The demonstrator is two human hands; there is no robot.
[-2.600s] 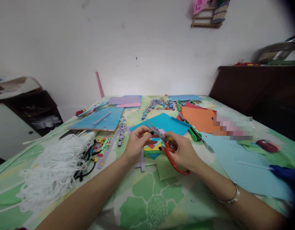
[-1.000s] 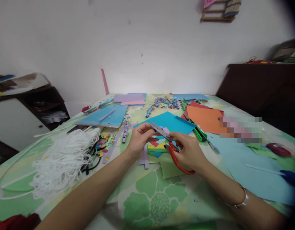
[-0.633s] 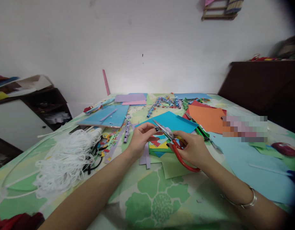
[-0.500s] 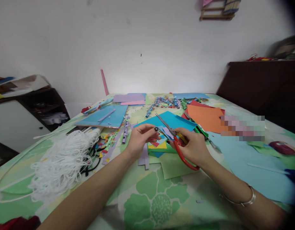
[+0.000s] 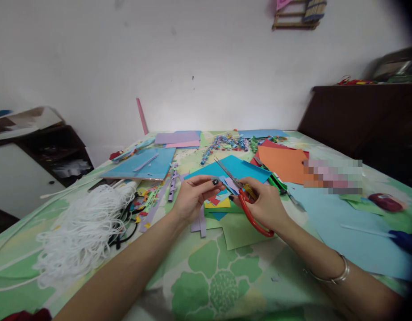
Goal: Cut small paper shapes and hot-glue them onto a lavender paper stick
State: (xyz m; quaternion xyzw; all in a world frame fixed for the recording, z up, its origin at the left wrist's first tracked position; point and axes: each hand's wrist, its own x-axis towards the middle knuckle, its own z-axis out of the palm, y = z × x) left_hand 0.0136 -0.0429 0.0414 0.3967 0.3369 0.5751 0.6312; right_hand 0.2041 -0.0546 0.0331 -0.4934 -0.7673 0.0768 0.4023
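The right hand (image 5: pixel 268 203) was closed around the red-handled scissors (image 5: pixel 245 206), its fingers at the loops, while the blades (image 5: pixel 226 168) slanted up and away toward the left hand (image 5: pixel 192 196), passing beyond that hand's fingertips. The left hand had its thumb and forefinger drawn together in a pinch; whether a small piece sat between them was too fine to tell. Just below and between the two hands lay a small pile of coloured paper scraps (image 5: pixel 222 203), with a lavender strip (image 5: pixel 203 227) just below the left hand and a light green sheet (image 5: pixel 242 236) below the right. A bright blue sheet (image 5: pixel 230 165) lay beyond both hands, the green cutter (image 5: pixel 277 183) just past the right hand, a purple rolled tube (image 5: pixel 172 183) beside the left, and a heap of white cord (image 5: pixel 81 232) well to its left. Handling the scissors well probably called for a steady right wrist, with the left fingertips clear of the line between the blades, since the two lay so near each other. A light left pinch would likely have spared thin paper from creasing, and short closes near the pivot would have given more control than long snips at the tips.
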